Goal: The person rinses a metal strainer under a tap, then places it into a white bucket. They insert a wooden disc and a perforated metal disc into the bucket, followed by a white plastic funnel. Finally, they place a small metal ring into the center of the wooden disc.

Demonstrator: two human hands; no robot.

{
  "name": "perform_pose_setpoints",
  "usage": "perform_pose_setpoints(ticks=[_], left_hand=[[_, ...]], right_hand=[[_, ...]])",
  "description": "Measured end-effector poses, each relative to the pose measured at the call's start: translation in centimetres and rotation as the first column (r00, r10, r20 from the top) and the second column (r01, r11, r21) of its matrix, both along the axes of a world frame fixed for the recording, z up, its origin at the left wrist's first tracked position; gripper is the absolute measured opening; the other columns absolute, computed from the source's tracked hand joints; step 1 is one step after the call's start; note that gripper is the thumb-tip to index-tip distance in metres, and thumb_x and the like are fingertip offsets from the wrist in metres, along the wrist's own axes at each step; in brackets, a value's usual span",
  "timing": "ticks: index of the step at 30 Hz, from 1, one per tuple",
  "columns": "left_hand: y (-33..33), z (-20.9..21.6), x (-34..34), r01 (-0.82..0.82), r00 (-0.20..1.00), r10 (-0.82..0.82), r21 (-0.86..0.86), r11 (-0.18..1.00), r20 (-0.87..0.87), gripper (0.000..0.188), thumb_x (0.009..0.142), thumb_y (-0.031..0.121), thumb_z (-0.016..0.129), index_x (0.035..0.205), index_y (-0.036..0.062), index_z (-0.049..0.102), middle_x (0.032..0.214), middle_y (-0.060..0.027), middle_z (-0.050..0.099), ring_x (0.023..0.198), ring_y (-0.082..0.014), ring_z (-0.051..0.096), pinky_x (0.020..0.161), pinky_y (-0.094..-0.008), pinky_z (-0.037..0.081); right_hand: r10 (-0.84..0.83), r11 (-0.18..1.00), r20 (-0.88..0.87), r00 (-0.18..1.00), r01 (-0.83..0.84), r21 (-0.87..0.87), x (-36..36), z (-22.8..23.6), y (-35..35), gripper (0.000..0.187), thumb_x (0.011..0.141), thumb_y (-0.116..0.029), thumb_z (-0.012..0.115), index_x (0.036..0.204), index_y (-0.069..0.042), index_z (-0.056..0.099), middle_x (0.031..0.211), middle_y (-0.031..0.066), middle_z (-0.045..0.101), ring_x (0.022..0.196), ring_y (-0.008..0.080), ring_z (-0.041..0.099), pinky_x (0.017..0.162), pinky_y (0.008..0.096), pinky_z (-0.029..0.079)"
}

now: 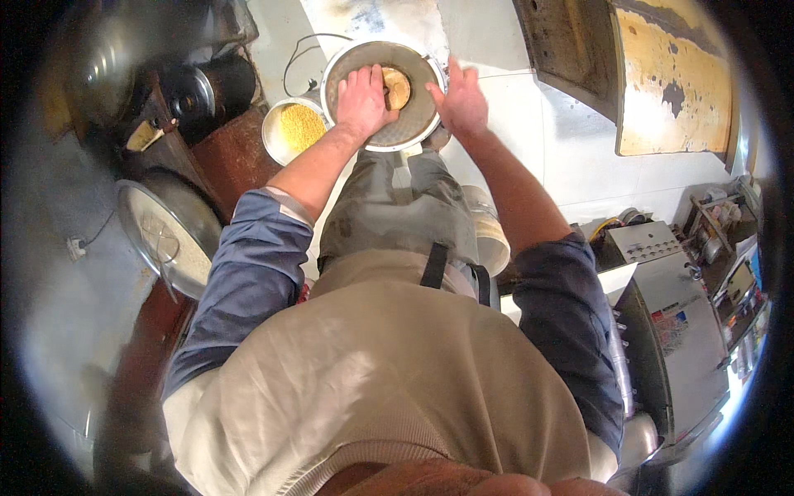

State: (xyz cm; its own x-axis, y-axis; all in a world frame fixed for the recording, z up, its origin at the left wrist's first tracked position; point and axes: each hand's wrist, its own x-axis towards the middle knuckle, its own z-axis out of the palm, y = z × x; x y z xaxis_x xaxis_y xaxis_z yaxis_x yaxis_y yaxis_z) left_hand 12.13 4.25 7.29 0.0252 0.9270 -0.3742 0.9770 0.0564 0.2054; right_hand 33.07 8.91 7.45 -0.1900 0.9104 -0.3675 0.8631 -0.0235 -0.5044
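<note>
At the top middle stands a wide round vessel (337,68) with a white rim and a grey inside. A tan disc (398,88) with a dark centre sits in its middle. My left hand (362,99) reaches into the vessel, its fingers stretched out beside the disc and seeming to touch its left edge; I see nothing held in it. On the right side, my right hand (463,103) is at the rim, thumb toward the vessel's edge and forefinger pointing away, holding nothing visible. A white bucket of yellow grains (302,126) stands close to the vessel's left.
A large metal bowl (169,227) with a wire tool is at left, near dark pots (203,91). A pale bucket (490,240) stands by my right leg. A stained panel (674,83) hangs at upper right; a metal appliance (678,322) stands at right.
</note>
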Motion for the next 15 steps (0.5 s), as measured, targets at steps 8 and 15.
perform_pose_setpoints(ticks=[8,15], left_hand=[[-0.2,-0.4,0.8,-0.009,0.998,0.011,0.023,1.000,-0.067,0.098,0.067,0.045,0.090,0.144,-0.0028,0.052,0.127,-0.0161,0.059,0.121,-0.0346,0.055,0.103,-0.0497,0.045],[0.2,-0.8,0.8,0.004,0.999,-0.003,0.005,1.000,-0.041,0.104,0.067,0.046,0.093,0.147,-0.0044,0.051,0.126,-0.0164,0.059,0.121,-0.0346,0.055,0.102,-0.0494,0.044]], right_hand=[[-0.116,0.981,-0.110,0.987,0.096,-0.169,0.4,-2.6,-2.3,0.073,0.102,-0.043,0.063,0.164,-0.019,0.033,0.121,0.0218,0.057,0.104,0.0447,0.066,0.092,0.0516,0.055],[-0.111,0.982,-0.069,0.991,0.098,-0.160,-0.1,-1.8,-2.2,0.074,0.103,-0.044,0.062,0.165,-0.020,0.031,0.122,0.0197,0.056,0.103,0.0418,0.067,0.090,0.0509,0.056]])
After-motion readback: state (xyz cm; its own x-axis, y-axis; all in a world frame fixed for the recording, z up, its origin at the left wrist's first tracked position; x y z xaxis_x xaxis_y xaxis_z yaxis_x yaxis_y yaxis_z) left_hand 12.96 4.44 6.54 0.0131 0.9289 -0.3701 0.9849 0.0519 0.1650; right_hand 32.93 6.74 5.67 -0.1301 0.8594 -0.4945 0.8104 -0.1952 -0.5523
